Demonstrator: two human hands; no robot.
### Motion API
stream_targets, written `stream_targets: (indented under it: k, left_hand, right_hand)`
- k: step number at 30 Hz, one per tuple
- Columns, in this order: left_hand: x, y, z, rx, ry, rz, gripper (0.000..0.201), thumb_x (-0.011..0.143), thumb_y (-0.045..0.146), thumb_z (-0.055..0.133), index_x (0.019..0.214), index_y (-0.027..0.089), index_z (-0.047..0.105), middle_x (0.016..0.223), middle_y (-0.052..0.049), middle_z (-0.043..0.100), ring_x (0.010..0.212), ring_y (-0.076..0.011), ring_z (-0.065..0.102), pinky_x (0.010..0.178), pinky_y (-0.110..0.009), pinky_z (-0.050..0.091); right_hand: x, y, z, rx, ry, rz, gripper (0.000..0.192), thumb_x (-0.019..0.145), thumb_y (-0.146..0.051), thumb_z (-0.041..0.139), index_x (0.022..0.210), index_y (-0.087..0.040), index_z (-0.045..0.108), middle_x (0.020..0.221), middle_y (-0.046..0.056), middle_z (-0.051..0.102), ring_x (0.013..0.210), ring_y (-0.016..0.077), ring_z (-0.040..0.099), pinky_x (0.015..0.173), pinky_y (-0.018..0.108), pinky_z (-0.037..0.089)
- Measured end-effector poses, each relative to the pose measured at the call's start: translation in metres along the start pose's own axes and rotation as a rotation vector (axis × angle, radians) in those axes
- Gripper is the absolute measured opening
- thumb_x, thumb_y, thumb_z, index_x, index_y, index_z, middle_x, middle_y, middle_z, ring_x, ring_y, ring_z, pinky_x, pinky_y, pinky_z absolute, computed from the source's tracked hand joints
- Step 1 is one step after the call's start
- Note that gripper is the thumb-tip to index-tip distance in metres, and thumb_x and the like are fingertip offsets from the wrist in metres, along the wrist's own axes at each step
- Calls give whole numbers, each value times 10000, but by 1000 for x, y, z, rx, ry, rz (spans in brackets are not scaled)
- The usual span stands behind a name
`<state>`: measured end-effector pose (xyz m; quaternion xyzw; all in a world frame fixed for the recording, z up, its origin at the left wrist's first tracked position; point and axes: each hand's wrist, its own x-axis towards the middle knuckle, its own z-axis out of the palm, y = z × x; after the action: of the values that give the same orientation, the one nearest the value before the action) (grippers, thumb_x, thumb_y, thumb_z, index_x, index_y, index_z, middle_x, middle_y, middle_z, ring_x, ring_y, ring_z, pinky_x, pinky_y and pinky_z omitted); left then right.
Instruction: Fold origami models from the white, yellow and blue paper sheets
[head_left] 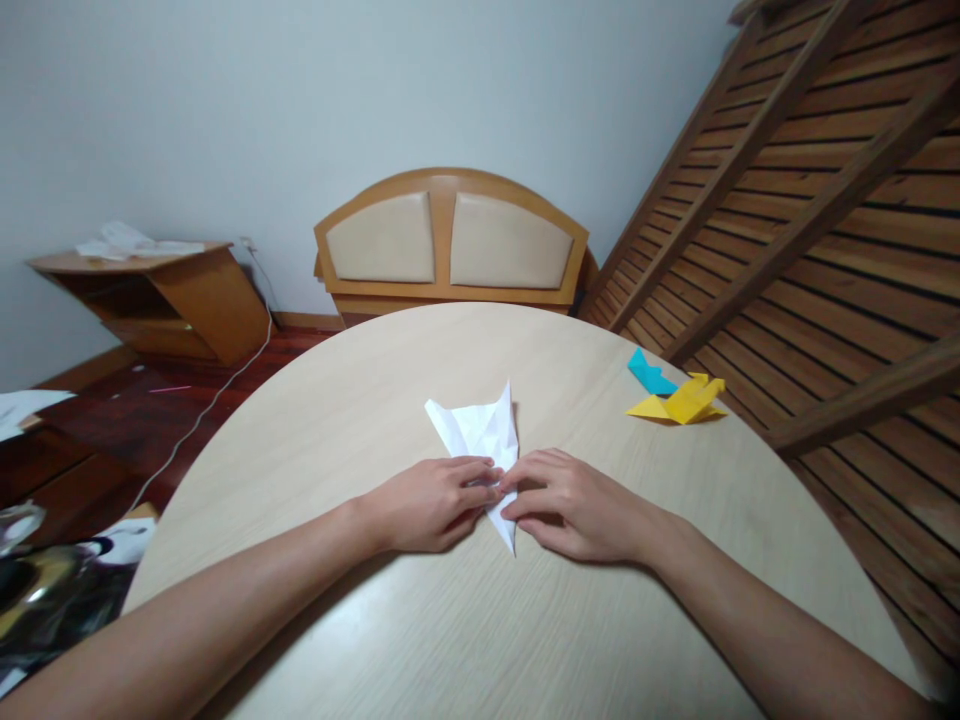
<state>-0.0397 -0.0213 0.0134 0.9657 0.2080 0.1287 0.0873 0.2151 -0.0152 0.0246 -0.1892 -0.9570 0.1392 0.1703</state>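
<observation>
White folded paper (481, 438) is pinned at mid-surface (390, 620), pressed flat by left hand (429, 503) and right hand (568, 505), fingers narrowed on its crease. Yellow paper figure (686, 399) and blue paper figure (649, 376) are seen near the far right edge.

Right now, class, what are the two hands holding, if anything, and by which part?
Both hands, left hand and right hand, press the folded white paper flat on the table, fingers meeting at its narrow lower part. It is not lifted.

The single head-worn camera looks forward and down from close above the round pale wooden table (360, 420), facing the upholstered wooden headboard (450, 245) beyond it.
</observation>
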Motion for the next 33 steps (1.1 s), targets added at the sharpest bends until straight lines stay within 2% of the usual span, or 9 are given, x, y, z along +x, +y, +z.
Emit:
stream_targets:
  k: [5,11,20,29,33]
  left_hand:
    - [0,-1,0,-6,2,-3,339,941,156,464,1238,142,627,1330,-161,606,1266,-267,573,1049,-404,514]
    - [-1,-3,0,1,-6,-2,363,938,166,474,1273,166,615,1380,-152,579,1282,-266,561,1047,-406,513]
    - [0,0,-2,-10,4,-12,375,946,167,461,1292,161,605,1397,-146,565,1279,-263,560,1068,-394,493]
    - [2,5,0,59,12,-85,390,932,182,471,1310,144,558,1302,-163,612,1256,-306,566,1014,-453,526]
    - [1,7,0,68,2,-92,408,927,181,472,1326,139,543,1308,-165,601,1255,-310,567,996,-444,539]
  right_hand:
    - [-2,-4,-5,-57,-58,-58,197,898,-153,610,1014,-239,744,1230,53,677,1166,224,576,1020,420,409]
    - [2,-10,-8,-65,-132,-69,164,924,-159,590,985,-220,729,1085,38,713,1060,209,598,967,384,425]
    - [2,-13,-9,-138,-164,-91,151,938,-177,584,941,-217,729,951,29,710,939,199,590,900,365,425]
    - [0,-21,-18,-136,-175,-40,162,803,-115,612,745,-225,715,915,22,726,871,203,600,855,373,428]
    - [-1,-23,-21,-119,-178,-23,161,794,-115,615,727,-225,712,930,14,736,880,200,614,865,371,428]
